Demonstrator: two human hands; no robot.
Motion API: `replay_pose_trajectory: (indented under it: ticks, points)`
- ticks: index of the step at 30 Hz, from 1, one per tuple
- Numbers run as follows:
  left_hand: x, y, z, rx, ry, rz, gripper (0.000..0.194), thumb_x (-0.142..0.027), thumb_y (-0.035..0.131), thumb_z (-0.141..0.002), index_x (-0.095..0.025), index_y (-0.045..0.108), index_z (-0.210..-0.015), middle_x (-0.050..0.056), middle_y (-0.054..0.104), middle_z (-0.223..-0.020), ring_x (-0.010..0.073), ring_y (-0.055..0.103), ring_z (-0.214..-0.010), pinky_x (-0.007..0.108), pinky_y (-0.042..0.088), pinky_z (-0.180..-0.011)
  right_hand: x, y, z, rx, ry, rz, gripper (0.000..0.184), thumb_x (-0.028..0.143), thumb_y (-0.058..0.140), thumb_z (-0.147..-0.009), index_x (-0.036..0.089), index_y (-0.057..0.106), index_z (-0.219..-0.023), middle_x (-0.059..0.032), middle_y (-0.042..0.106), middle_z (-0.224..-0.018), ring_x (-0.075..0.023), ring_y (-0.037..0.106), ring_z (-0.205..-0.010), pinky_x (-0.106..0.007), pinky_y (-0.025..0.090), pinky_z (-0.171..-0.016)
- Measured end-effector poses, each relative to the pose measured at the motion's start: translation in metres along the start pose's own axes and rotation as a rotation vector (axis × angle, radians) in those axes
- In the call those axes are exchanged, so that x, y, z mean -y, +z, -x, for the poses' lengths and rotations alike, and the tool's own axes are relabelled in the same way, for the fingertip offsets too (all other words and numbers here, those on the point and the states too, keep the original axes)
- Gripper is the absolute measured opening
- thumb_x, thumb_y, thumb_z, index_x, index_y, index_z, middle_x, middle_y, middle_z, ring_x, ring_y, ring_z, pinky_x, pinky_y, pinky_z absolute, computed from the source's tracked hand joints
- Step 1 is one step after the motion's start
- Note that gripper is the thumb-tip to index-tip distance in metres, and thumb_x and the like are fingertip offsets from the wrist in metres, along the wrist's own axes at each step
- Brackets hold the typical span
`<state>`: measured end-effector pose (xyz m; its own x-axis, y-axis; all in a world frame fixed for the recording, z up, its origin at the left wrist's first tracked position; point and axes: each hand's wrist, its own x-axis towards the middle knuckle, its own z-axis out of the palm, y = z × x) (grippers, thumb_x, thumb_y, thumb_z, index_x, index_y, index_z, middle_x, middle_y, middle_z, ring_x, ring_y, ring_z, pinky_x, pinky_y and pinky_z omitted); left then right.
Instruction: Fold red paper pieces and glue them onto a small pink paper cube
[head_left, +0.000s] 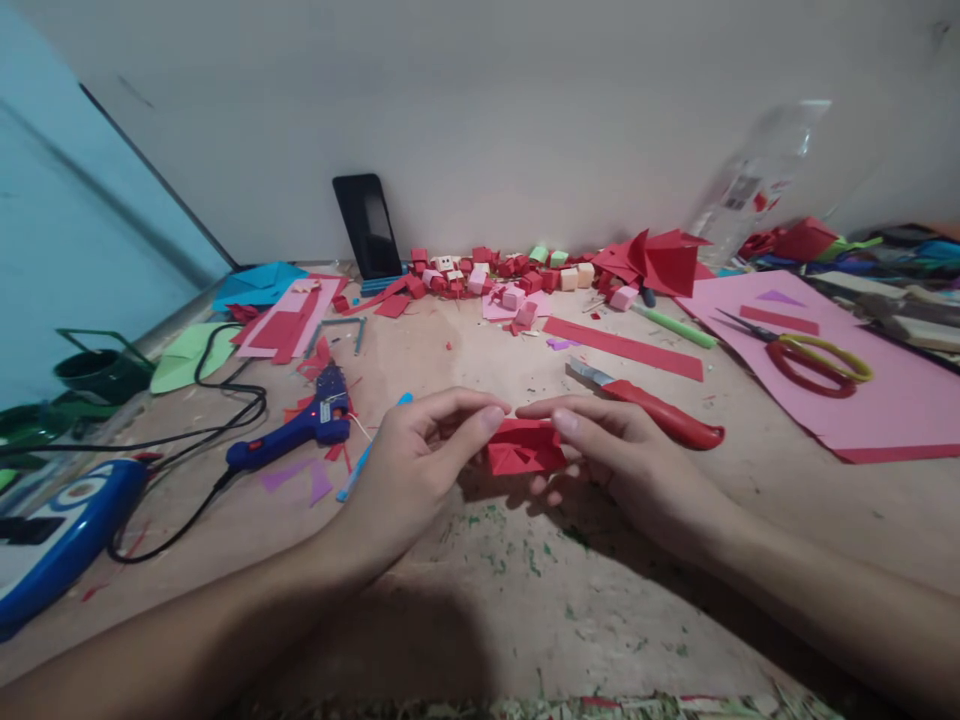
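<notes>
A small piece of folded red paper (526, 450) is held between both hands above the middle of the table. My left hand (431, 450) pinches its left end between thumb and fingers. At the other end, my right hand (619, 445) grips it with the thumb on top and fingers behind. Creases show on the paper's near face. Just beyond my right hand lies a red-handled utility knife (660, 410) with its blade out. A blue glue gun (300, 430) rests left of my left hand, and a thin blue stick (356, 475) lies partly behind that hand.
Along the wall sit many small red, pink and green paper cubes (514, 298) and a leaning phone (367, 225). Scissors (814, 360) lie on pink paper (885, 410) at right, near a tilted plastic bottle (765, 185). Black cable (247, 400) loops at left. A red strip (622, 347) lies ahead.
</notes>
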<state>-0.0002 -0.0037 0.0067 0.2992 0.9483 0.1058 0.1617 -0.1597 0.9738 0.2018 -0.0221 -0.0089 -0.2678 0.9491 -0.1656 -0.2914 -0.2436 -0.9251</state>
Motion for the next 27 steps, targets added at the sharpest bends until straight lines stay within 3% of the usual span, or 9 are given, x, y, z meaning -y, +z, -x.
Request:
replay_pose_trajectory:
  ticks: [3, 5, 8, 10, 15, 19, 27]
  points:
    - [0.0002, -0.0009, -0.0004, 0.023, -0.022, 0.02, 0.028, -0.041, 0.062, -0.099, -0.018, 0.078, -0.093, 0.004, 0.076, -0.088, 0.0166, 0.069, -0.079, 0.025, 0.055, -0.073, -0.0011, -0.0007, 0.0007, -0.012, 0.002, 0.028, 0.032, 0.048, 0.087, -0.084, 0.019, 0.085, -0.097, -0.0073, 0.08, -0.076, -0.0178, 0.074, -0.061, -0.028, 0.062, -0.059]
    - [0.001, -0.0006, -0.0004, 0.049, -0.041, 0.054, 0.025, -0.041, 0.069, -0.094, -0.018, 0.077, -0.098, 0.003, 0.074, -0.085, 0.0165, 0.068, -0.078, 0.025, 0.056, -0.072, -0.0025, -0.0015, 0.0005, -0.002, -0.006, 0.019, 0.034, 0.05, 0.084, -0.086, 0.019, 0.085, -0.097, -0.007, 0.079, -0.074, -0.0178, 0.074, -0.06, -0.029, 0.061, -0.06]
    - [0.002, 0.0016, 0.0007, 0.072, -0.066, 0.078, 0.035, -0.026, 0.08, -0.082, -0.02, 0.073, -0.116, 0.0, 0.07, -0.086, 0.0148, 0.069, -0.078, 0.023, 0.056, -0.072, -0.0038, -0.0021, -0.0003, 0.025, -0.025, 0.003, 0.038, 0.055, 0.082, -0.087, 0.017, 0.084, -0.096, -0.0059, 0.077, -0.069, -0.0162, 0.07, -0.056, -0.03, 0.061, -0.062]
    - [0.0019, 0.0037, 0.0019, 0.068, -0.07, 0.074, 0.043, -0.019, 0.079, -0.079, -0.02, 0.07, -0.122, -0.001, 0.068, -0.088, 0.0129, 0.068, -0.077, 0.022, 0.056, -0.073, -0.0037, -0.0016, -0.0005, 0.027, -0.029, 0.004, 0.041, 0.058, 0.08, -0.088, 0.016, 0.083, -0.092, -0.0055, 0.075, -0.066, -0.0154, 0.069, -0.055, -0.028, 0.06, -0.061]
    - [0.0005, 0.0057, 0.0022, 0.055, -0.065, 0.07, 0.038, -0.017, 0.075, -0.081, -0.019, 0.07, -0.119, -0.002, 0.067, -0.086, 0.0124, 0.068, -0.079, 0.021, 0.057, -0.074, -0.0014, 0.0004, 0.0001, 0.01, -0.024, 0.026, 0.046, 0.06, 0.077, -0.089, 0.015, 0.082, -0.083, -0.0063, 0.074, -0.066, -0.0164, 0.069, -0.056, -0.028, 0.059, -0.062]
    - [0.0013, 0.0049, 0.0008, 0.062, -0.07, 0.054, 0.039, -0.02, 0.074, -0.082, -0.019, 0.07, -0.12, 0.0, 0.069, -0.088, 0.0151, 0.07, -0.082, 0.025, 0.059, -0.076, -0.0016, -0.0008, 0.0001, 0.023, -0.024, 0.022, 0.044, 0.059, 0.075, -0.091, 0.016, 0.082, -0.089, -0.0068, 0.076, -0.071, -0.0176, 0.07, -0.059, -0.029, 0.059, -0.062]
    - [0.0053, 0.0024, 0.0013, 0.083, -0.069, 0.11, 0.034, -0.031, 0.078, -0.085, -0.019, 0.072, -0.117, 0.002, 0.072, -0.091, 0.0165, 0.072, -0.082, 0.024, 0.058, -0.072, -0.0001, -0.0021, -0.0004, -0.024, -0.008, -0.025, 0.028, 0.045, 0.086, -0.085, 0.018, 0.083, -0.092, -0.0061, 0.079, -0.075, -0.0172, 0.075, -0.06, -0.027, 0.062, -0.058]
